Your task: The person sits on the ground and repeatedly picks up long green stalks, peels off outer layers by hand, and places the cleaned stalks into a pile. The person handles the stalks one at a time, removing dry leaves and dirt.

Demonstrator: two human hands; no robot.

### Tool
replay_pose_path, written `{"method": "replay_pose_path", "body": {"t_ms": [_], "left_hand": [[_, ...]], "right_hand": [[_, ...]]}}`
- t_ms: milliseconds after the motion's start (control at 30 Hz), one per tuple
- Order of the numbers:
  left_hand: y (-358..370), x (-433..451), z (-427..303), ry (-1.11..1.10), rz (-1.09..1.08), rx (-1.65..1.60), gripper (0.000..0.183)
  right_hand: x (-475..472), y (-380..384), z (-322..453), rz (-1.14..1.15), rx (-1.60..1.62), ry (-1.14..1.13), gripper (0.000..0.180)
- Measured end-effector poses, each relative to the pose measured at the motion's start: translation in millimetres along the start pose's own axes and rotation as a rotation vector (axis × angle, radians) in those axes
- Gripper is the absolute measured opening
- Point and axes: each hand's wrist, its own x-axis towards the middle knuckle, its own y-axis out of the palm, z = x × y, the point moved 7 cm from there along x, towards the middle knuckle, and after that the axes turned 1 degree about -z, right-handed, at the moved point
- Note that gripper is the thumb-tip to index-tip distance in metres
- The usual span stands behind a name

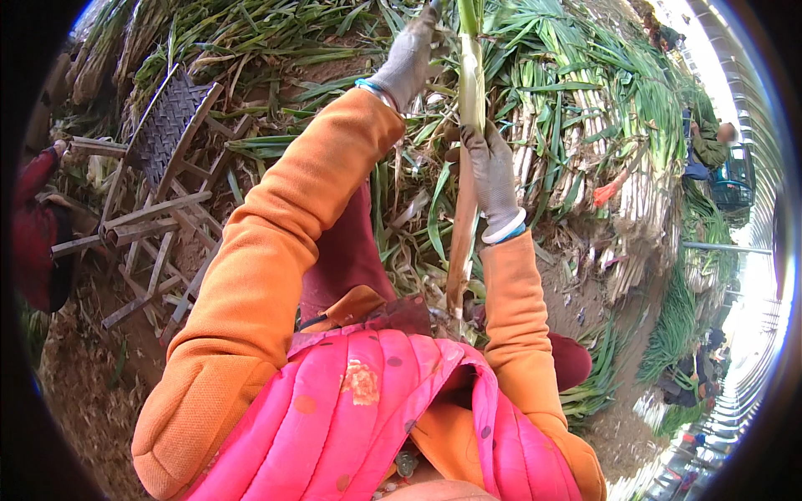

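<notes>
My right hand (pixel 492 160), in a grey knit glove, grips the stalk of a large green onion (pixel 472 81). The stalk stands out pale green above the hand, and a brown, dry-skinned length (pixel 462 232) runs below it towards my lap. My left hand (pixel 410 62), in a similar glove, is just left of the stalk near the top edge of the picture. Its fingers are blurred and partly cut off, so I cannot make out whether they hold anything. Peeled leaves and dry husks (pixel 410 216) litter the ground between my knees.
Bundled green onions (pixel 576 131) are heaped to the right, with more leaves (pixel 282 31) ahead. Folding stools (pixel 169 125) with wooden frames crowd the left. A person in red (pixel 37 232) is at the far left; another in green (pixel 711 144) sits at the right.
</notes>
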Motion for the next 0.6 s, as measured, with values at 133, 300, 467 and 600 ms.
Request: {"method": "replay_pose_path", "body": {"t_ms": [133,300,467,600], "left_hand": [[-1.2,-14.3,-25.4,0.334,0.092,0.296,0.054],[-4.7,-9.6,-12.3,0.185,0.099,0.037,0.030],[18.2,-10.7,-9.9,0.062,0.477,-0.328,0.033],[32.5,-21.0,-12.2,0.057,0.714,-0.353,0.046]], "right_hand": [[-1.6,-2.5,3.2,-0.069,-0.474,-0.066,0.042],[-2.9,-7.8,-17.4,-0.065,-0.364,0.038,0.038],[-21.8,-9.8,-57.1,-0.022,0.084,0.609,0.035],[-24.9,4.0,-44.0,0.017,0.441,0.627,0.042]]}}
